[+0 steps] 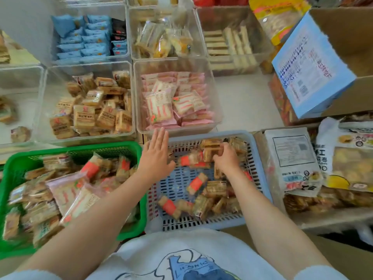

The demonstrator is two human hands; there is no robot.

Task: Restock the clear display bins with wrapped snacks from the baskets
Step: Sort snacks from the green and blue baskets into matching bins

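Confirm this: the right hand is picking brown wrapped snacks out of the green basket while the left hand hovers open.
Not the green basket. The head view shows the right hand closing on brown wrapped snacks in the blue basket. The left hand does hover open.

— Where are we, do we think?

— We take it for a snack shop, or its stockroom. Across the upper frame we see clear display bins sorted by kind: blue packets upper left, pink packets at centre.

— And lower down?

— We see a green basket and a blue basket heaped with wrapped snacks, with cardboard cartons and bulk bags at right.
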